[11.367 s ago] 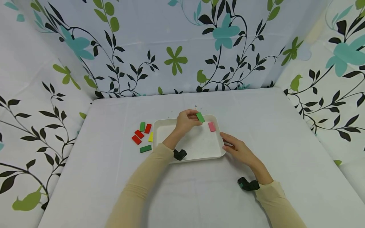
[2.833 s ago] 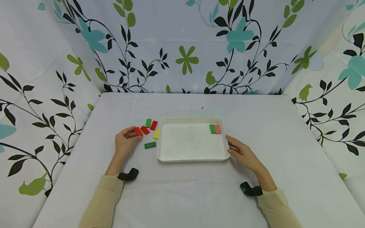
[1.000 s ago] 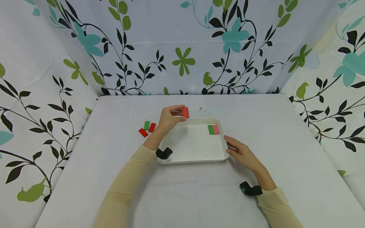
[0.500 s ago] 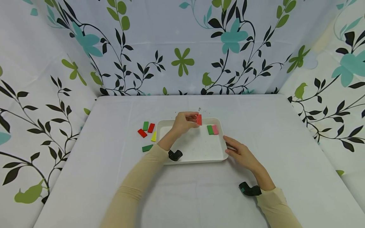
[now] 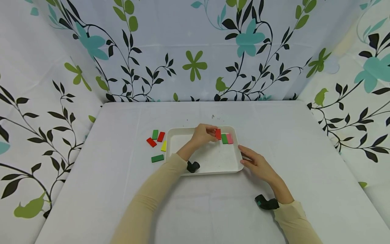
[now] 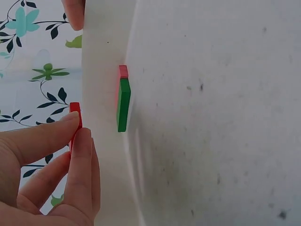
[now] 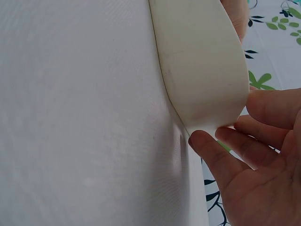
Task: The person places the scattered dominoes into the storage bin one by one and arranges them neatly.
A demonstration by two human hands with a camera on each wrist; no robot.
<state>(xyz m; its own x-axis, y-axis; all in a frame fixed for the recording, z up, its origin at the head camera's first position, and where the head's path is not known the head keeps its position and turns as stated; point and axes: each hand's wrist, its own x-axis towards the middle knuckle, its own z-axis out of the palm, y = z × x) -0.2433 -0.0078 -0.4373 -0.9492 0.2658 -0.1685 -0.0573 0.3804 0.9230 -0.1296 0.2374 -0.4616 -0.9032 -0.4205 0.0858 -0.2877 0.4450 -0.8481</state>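
My left hand (image 5: pixel 201 136) pinches a red rectangular block (image 5: pixel 218 134) between thumb and fingertips, over the far right part of the white tray (image 5: pixel 213 172). In the left wrist view the red block (image 6: pixel 74 107) stands on edge between the fingers, apart from the other two. A green block (image 5: pixel 224 139) and a pink block (image 5: pixel 230 138) lie side by side in the tray, just right of the held block. My right hand (image 5: pixel 259 166) touches the tray's right end with extended fingers; in the right wrist view, fingertips rest against the tray's outer wall (image 7: pixel 202 61).
Left of the tray lie several loose blocks: a green block (image 5: pixel 155 134), a red block (image 5: pixel 161 137), another red block (image 5: pixel 151 142), a yellow block (image 5: pixel 164 146) beside the tray's edge and a second green block (image 5: pixel 157 158). A white cloth covers the table (image 5: pixel 210 210).
The left hand set a green block beside the pink one, picked up a red block from the left group, and carried it right, lowering it near the green one. The right hand stays at the tray.
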